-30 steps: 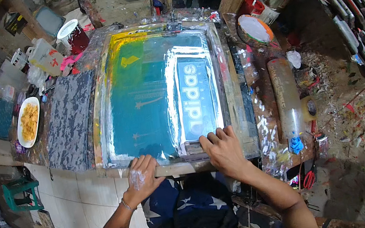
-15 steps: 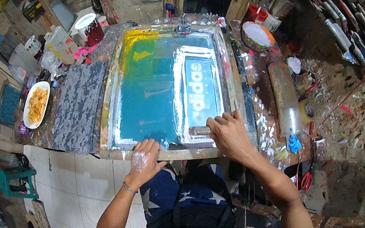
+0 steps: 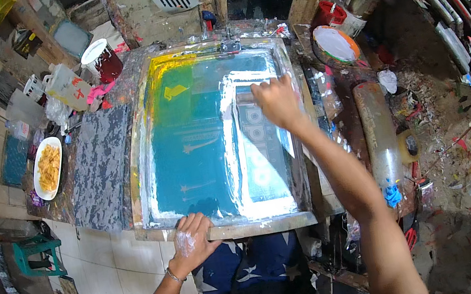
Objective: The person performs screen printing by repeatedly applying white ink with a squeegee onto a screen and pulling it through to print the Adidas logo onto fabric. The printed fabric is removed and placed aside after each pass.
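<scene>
A screen-printing frame lies flat on the bench, its teal mesh stained yellow at the far left corner. White ink surrounds a tall panel of lettering on the right side of the mesh. My left hand is closed over the frame's near edge, a white smear on its back. Towards the far end of the panel, my right hand is closed on a squeegee, which it mostly hides. My right forearm casts a shadow across the panel.
Left of the frame lies a grey patterned board, beside a white dish of food. A paint-smeared bucket and a jug stand behind. At right are an ink tub, a clear cylinder and racked squeegees.
My right hand has slid the squeegee from the near end of the lettered panel to its far end. The left hand keeps its hold on the frame's edge. The view has shifted slightly.
</scene>
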Tool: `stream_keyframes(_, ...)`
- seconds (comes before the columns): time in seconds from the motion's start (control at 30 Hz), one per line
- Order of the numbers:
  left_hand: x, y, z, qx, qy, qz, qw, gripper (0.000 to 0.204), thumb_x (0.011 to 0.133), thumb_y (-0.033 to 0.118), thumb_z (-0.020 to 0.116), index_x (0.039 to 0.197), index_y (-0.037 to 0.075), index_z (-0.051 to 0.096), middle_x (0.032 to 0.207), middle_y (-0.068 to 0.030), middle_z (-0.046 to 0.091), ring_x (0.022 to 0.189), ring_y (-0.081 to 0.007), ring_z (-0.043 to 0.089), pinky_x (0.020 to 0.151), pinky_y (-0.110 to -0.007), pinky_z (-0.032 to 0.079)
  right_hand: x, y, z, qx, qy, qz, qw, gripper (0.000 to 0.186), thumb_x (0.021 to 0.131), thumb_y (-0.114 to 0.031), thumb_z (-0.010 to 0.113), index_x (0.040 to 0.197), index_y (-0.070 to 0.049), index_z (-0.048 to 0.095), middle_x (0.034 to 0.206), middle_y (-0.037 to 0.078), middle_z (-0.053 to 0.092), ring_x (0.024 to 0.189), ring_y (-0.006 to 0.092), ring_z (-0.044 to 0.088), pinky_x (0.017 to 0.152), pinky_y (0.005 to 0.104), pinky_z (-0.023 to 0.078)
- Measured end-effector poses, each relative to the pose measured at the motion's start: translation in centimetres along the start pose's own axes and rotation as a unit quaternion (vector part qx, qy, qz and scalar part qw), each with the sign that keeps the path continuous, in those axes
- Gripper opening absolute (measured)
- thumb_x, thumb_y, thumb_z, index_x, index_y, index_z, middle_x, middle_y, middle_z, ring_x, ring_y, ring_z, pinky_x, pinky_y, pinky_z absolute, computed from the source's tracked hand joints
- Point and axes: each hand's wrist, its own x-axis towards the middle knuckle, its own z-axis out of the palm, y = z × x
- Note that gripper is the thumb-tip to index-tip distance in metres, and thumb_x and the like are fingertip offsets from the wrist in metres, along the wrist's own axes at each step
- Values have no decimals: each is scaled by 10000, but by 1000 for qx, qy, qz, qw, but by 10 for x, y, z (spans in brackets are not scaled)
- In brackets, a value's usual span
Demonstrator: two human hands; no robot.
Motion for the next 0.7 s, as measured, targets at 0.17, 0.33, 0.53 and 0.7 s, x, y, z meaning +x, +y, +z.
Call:
stream_keyframes(0.17, 1, -3, 0, -1, -7, 13, 1000, 479, 597, 215, 914, 899, 54, 578, 913, -118, 551, 903, -324, 562, 809, -422, 438, 67, 36, -10, 25, -79, 23, 996, 246, 871, -168, 587, 1077, -126, 715, 847, 158, 742, 876, 349, 725, 914, 563, 404)
stream_keyframes(0.33, -1, -5, -1, 3, -29, 18, 999, 489, 604, 214, 917, 914, 46, 579, 910, -121, 541, 912, -328, 556, 817, -426, 427, 62, 33, 6, 24, -87, 33, 995, 236, 867, -151, 579, 1061, -117, 709, 840, 185, 735, 840, 364, 727, 886, 535, 430)
stream_keyframes(0.53, 1, -3, 1, -9, -8, 11, 1000, 458, 619, 194, 904, 896, 48, 570, 907, -128, 538, 901, -329, 548, 803, -427, 417, -60, -46, -56, 61, -84, -53, 993, 206, 846, -98, 623, 1046, -58, 651, 769, 138, 699, 796, 333, 685, 837, 493, 444)
stream_keyframes(0.7, -2, -3, 6, -3, 13, 14, 1000, 455, 616, 174, 901, 889, 46, 561, 914, -129, 543, 909, -339, 551, 800, -434, 415, -152, -113, -110, 86, -133, -27, 987, 190, 790, -74, 629, 972, -54, 579, 817, 116, 649, 845, 308, 627, 805, 453, 394)
